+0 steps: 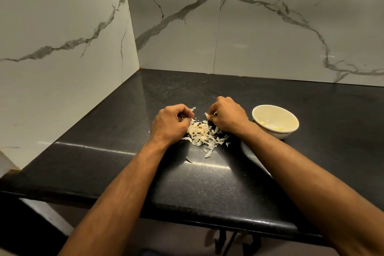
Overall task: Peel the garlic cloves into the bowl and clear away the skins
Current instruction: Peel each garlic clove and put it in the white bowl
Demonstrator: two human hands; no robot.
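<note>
On the black counter (124,131), one bowl (275,122) sits upright; the right hand (226,117) pinches one garlic clove (207,115), the left hand (171,123) curls by the skins (202,134).

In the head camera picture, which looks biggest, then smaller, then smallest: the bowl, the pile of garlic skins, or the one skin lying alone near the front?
1. Pile of garlic skins and bowl: about alike, too close to rank.
2. Lone skin: clearly smallest.
</note>
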